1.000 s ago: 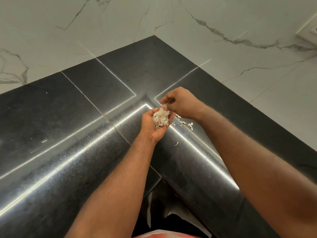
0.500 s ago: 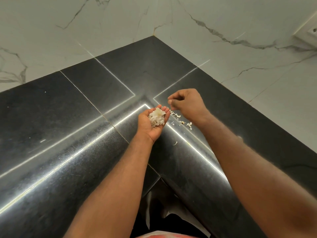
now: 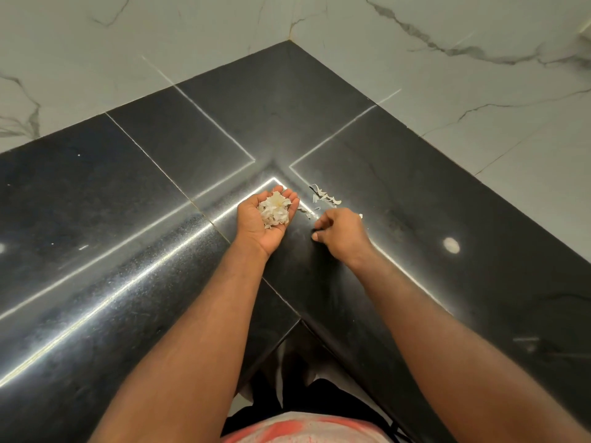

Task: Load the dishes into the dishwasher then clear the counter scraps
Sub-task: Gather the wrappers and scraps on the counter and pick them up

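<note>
L hand [image 3: 260, 228] ctr frame, palm up, loosely cupped, peel scraps [image 3: 275, 212] heaped in it. R hand [image 3: 343, 235] just right, fingers curled over black counter [image 3: 160, 187]; can't tell if pinching anything. Loose scraps [image 3: 326, 198] above it.

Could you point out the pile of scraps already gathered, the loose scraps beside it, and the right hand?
pile of scraps [image 3: 275, 212]: head view, centre of the white heap.
loose scraps [image 3: 326, 197]: head view, middle of the scattered line.
right hand [image 3: 343, 235]: head view, back of the hand.
</note>
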